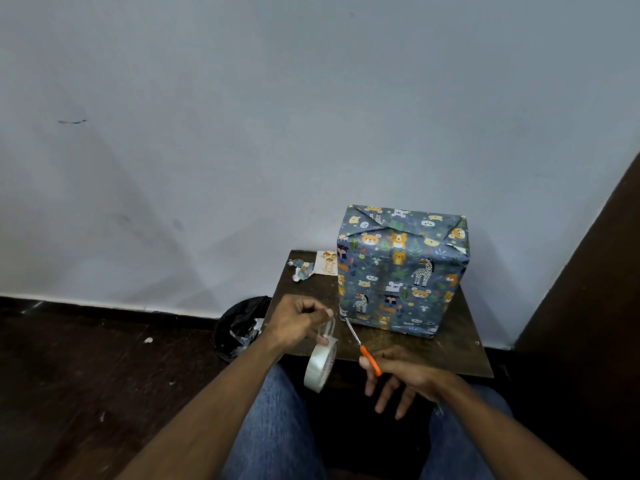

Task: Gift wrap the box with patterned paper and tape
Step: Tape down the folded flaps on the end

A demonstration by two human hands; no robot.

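The box [401, 271] stands on the small dark table [460, 344], covered in blue-grey paper with animal prints, folds showing on its top. My left hand [298, 322] pinches a pulled-out strip of clear tape, and the tape roll [320, 365] hangs below it over the table's near edge. My right hand [398, 375] holds small orange-handled scissors [363, 346] between thumb and fingers, blades pointing up-left toward the tape strip. The other fingers are spread downward.
Torn paper scraps [300, 270] and a small card [327, 263] lie at the table's back left corner. A black bin [239, 329] with scraps sits on the floor left of the table. A wall stands close behind. My knees in jeans are below.
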